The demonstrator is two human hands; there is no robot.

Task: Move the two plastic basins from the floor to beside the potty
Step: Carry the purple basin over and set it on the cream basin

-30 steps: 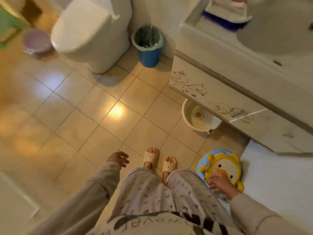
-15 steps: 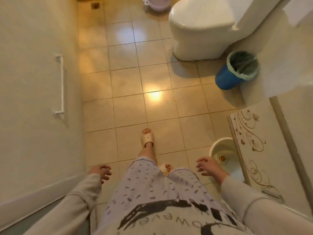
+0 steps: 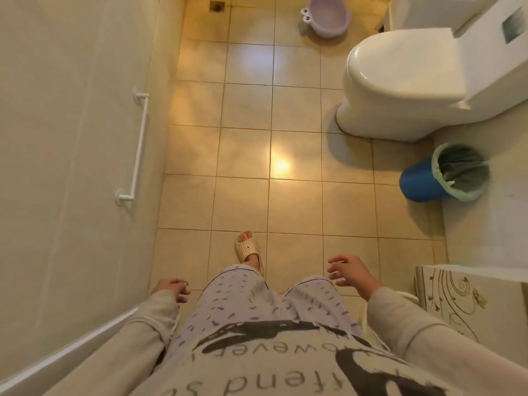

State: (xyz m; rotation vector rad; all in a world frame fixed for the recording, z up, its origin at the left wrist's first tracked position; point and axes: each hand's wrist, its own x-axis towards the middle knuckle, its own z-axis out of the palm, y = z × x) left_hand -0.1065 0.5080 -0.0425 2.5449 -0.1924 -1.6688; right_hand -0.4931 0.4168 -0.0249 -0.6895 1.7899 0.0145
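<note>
Purple basin (image 3: 327, 17): on the floor tiles at the far end of the room, past the toilet's front, upright, with two small eye-like knobs on its rim facing the camera; nothing shows inside it.
White basin (image 3: 407, 295): only a sliver of pale rim shows, low on the toilet's side of the room, tucked against the cabinet and behind the right sleeve; too little is visible to say more.
Right hand (image 3: 350, 271): bare, hanging over the floor well short of the toilet, on its side of the room; the grip is loose, fingers spread and slightly curled, holding nothing.
Left hand (image 3: 171, 288): bare, on the side away from the toilet, near the wall; the grip is curled inward with fingers close together, and nothing is seen in it.
Foot in slipper (image 3: 246, 247): one pale slipper planted on the tiles between the two hands, toes pointing toward the far end.
Toilet (image 3: 400, 84): white, lid down, against the right-hand wall.
Waste bin (image 3: 444, 175): blue, lined with a pale green bag, just beside the toilet's base on the nearer side.
Cabinet (image 3: 451, 298): pale front with scrolled brown ornament, nearer the camera than the bin.
Floor drain (image 3: 217, 6): in the far corner, across the floor from the toilet, level with the purple basin.
Grab rail (image 3: 137, 147): white, on the wall opposite the toilet.
</note>
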